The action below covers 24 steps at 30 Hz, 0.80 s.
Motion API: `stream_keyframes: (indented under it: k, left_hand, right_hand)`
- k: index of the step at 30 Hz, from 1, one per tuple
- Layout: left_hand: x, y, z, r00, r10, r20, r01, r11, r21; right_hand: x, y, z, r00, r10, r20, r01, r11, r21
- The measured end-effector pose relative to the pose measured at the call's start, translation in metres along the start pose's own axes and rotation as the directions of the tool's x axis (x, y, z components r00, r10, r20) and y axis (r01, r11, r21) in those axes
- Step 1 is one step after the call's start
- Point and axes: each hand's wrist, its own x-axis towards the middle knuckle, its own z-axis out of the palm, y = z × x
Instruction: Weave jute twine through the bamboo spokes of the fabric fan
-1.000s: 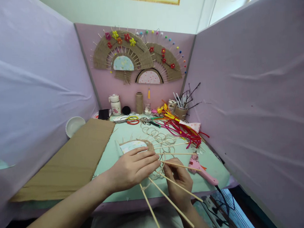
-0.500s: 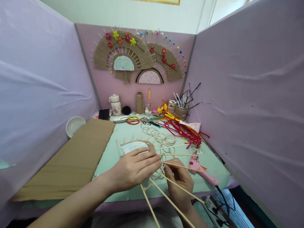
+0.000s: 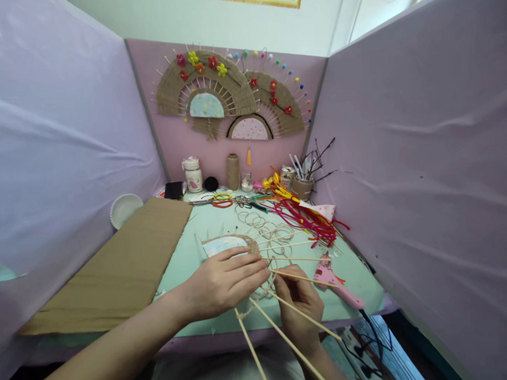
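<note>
A half-round fan base with pale blue floral fabric and a twine-wrapped rim lies on the table. Thin wooden sticks radiate from it to the right and toward me. My left hand rests flat over the base and the roots of the sticks, fingers stretched out, hiding part of both. Just right of it, my right hand is closed in a pinch among the sticks, at the jute twine that passes around the nearer ones. The pinch point itself is partly hidden. Loose coils of twine lie behind the sticks.
A pink glue gun lies to the right, its cord dropping off the edge. Brown cardboard covers the left side. Behind are scissors, red pipe cleaners, a twine spool and a bottle. Finished fans hang on the back panel.
Almost nothing differs. Both hands keep their places, and the fan base and sticks have shifted only very slightly.
</note>
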Motion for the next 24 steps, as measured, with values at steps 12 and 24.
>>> stream_keyframes:
  k: [12, 24]
  left_hand:
    - [0.0, 0.002, 0.0, 1.0, -0.002, 0.006, 0.002, 1.0, 0.001]
    - [-0.012, 0.008, -0.011, 0.999, -0.029, -0.015, 0.029, 1.0, -0.002]
  right_hand:
    - [-0.002, -0.004, 0.0, 1.0, 0.022, 0.006, -0.022, 0.999, 0.038]
    - [-0.009, 0.003, -0.015, 0.979, 0.028, 0.202, -0.016, 0.998, -0.06]
